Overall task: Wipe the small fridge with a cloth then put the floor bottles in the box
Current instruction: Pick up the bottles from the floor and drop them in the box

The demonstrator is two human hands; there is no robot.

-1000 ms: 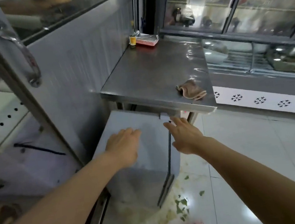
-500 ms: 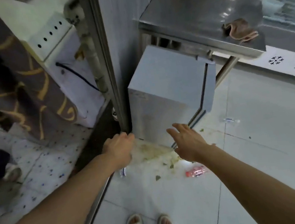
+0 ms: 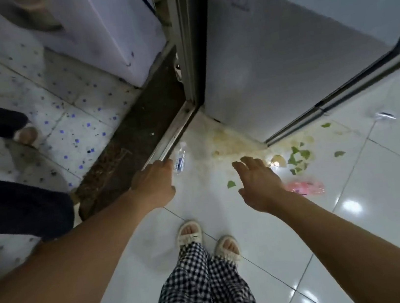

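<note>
The small grey fridge (image 3: 269, 46) stands at the upper right, its base on the white tiled floor. A clear bottle with a blue label (image 3: 180, 157) lies on the floor beside the metal door rail. My left hand (image 3: 156, 184) hovers just left of it, fingers loosely curled and empty. A pink bottle (image 3: 307, 187) lies on the tiles to the right, partly hidden behind my right hand (image 3: 258, 181), which is open with fingers spread. Another small clear bottle (image 3: 384, 115) lies further right. The cloth and the box are out of view.
Green leaf scraps and pale peelings (image 3: 295, 157) with a yellowish spill litter the floor by the fridge corner. A metal door rail (image 3: 173, 135) and dark sill run diagonally. Another person's dark trousers and shoe (image 3: 26, 136) are at the left. My feet (image 3: 206, 237) stand below.
My view has tilted down from the fridge top and steel table to the floor. Both hands have lowered toward the floor bottles, still empty.
</note>
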